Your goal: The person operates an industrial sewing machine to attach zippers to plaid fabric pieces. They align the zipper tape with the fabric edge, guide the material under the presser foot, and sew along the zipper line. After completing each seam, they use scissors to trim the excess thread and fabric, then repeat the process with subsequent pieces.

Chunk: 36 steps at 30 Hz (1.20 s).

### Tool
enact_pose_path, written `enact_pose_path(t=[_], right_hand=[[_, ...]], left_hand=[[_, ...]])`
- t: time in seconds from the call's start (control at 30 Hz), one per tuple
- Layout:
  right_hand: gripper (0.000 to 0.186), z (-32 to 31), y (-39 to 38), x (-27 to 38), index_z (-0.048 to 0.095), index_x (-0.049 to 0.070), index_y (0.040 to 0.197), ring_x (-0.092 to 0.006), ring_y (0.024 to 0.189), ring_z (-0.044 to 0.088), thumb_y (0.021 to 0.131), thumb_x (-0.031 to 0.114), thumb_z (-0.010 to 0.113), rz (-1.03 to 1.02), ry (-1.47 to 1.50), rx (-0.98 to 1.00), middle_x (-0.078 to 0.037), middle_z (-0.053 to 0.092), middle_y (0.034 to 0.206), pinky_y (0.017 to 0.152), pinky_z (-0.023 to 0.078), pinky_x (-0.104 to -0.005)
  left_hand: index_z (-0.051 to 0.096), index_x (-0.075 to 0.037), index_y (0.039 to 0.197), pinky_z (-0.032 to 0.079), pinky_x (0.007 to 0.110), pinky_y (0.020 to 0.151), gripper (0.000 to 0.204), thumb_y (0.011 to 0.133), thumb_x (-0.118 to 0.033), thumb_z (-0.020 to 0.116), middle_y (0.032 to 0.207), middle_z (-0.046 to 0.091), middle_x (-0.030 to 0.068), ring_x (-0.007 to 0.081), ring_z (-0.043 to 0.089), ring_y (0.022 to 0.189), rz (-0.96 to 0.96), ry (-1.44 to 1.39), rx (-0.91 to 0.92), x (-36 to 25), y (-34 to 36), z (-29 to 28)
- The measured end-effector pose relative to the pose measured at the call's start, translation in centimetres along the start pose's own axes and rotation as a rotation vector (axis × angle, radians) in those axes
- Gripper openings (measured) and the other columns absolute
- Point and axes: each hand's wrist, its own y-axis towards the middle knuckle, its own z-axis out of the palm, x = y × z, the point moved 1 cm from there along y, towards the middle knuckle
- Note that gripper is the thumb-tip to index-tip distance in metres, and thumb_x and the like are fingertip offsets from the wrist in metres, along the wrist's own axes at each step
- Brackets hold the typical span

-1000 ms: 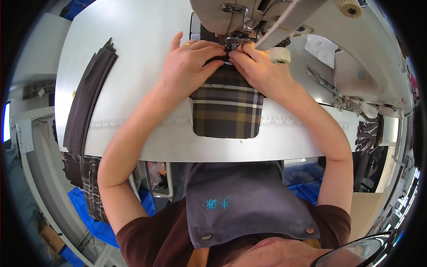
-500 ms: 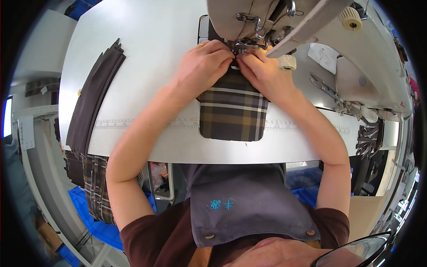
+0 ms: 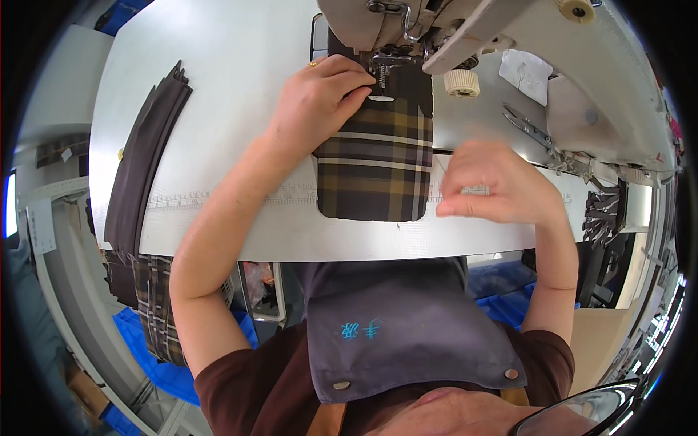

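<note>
A plaid fabric piece in brown, black and white lies on the sewing table, its dark upper end under the presser foot of a sewing machine. My left hand is at the fabric's upper left edge beside the foot. Its thumb and forefinger are closed in a pinch there; the fingertips partly hide the cloth. Off the fabric's right edge, my right hand hovers, slightly blurred. Its fingers are curled and the thumb stands apart from them, with nothing visible between.
Dark fabric strips lie stacked at the table's left. Thread snips and a white paper piece rest by the machine's base. A ruler scale crosses the table. Plaid cloth hangs over a blue bin below left.
My right hand has left the presser foot and moved down and right, off the fabric. The left hand stays by the foot. The whole view has shifted slightly.
</note>
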Motion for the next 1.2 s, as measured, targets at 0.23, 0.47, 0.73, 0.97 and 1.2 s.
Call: enact_pose_path(t=[0.23,0.47,0.73,0.97,1.2], right_hand=[[0.013,2.9,5.3,-2.6,0.059,0.008,0.080,-0.0243,0.061,0.059,0.080,0.020,0.065,-0.076,-0.628,-0.624,-0.006,0.056,0.065,0.051,0.047,-0.0352],[0.013,3.6,7.7,-5.4,0.061,0.009,0.080,-0.0245,0.059,0.060,0.079,0.020,0.066,-0.179,-0.570,-0.805,-0.006,0.059,0.065,0.051,0.049,-0.0339],[0.016,3.4,7.3,-6.4,0.068,0.007,0.084,-0.0268,0.067,0.063,0.079,0.023,0.068,0.014,-0.096,-0.751,-0.009,0.066,0.073,0.055,0.050,-0.0351],[0.025,4.3,2.9,0.9,0.063,0.001,0.089,-0.0288,0.089,0.063,0.075,0.021,0.068,-0.233,-0.569,-0.482,-0.011,0.066,0.089,0.073,0.053,-0.0370],[0.017,7.3,5.4,1.1,0.058,0.001,0.089,-0.0266,0.083,0.065,0.076,0.009,0.063,-0.251,-0.464,-0.608,-0.009,0.065,0.092,0.071,0.054,-0.0330]], left_hand=[[0.070,-0.004,0.091,0.051,0.032,0.075,0.015,0.077,-0.004,0.068,0.094,0.067,0.0071,0.0240,0.063,0.085,-0.028,-0.044,0.067,0.0,0.6,-0.3],[0.069,-0.005,0.090,0.051,0.034,0.072,0.014,0.077,-0.010,0.067,0.091,0.065,0.0066,0.0261,0.062,0.081,0.000,-0.033,0.072,-0.2,0.7,-0.5],[0.068,-0.002,0.091,0.050,0.030,0.078,0.015,0.077,-0.006,0.070,0.093,0.068,0.0070,0.0210,0.063,0.086,-0.135,-0.064,0.105,-0.4,1.2,-0.2],[0.067,-0.001,0.086,0.048,0.030,0.069,0.009,0.079,-0.006,0.065,0.084,0.064,0.0070,0.0203,0.062,0.077,-0.367,-0.261,0.038,-0.7,1.0,-0.1],[0.069,0.000,0.091,0.047,0.027,0.078,0.012,0.081,-0.006,0.066,0.089,0.066,0.0054,0.0149,0.060,0.083,-0.270,-0.390,0.241,1.4,2.1,-1.2]])
